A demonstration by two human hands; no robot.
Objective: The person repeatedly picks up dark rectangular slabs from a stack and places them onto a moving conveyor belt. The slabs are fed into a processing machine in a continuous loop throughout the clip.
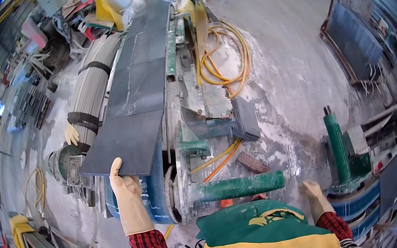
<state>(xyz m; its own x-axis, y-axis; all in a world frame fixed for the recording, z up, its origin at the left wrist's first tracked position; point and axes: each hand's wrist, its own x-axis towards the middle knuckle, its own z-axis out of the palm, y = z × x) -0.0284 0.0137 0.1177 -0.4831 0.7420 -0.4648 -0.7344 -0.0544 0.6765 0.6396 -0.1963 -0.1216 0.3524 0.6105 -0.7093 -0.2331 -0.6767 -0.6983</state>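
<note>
My left hand [127,188], in a cream glove, grips the near edge of a dark grey slab [126,141], thumb on top and fingers hidden beneath. The flat, thin slab lies at the near end of a conveyor, over its blue belt [154,200], with its near edge jutting out past the roller. Farther up, more dark slabs [142,78] lie end to end in a line. My right hand [315,198], gloved alike, hangs low at the right, away from the slabs. It holds nothing, its fingers loosely apart.
A green bar [238,186] sticks out right of the conveyor. Left of it lies a strapped bundle of long strips [91,83]. Yellow hose [234,57] coils on the floor beyond a small slab stack [245,119]. A second blue-belted machine [357,205] with a green post [336,147] stands right.
</note>
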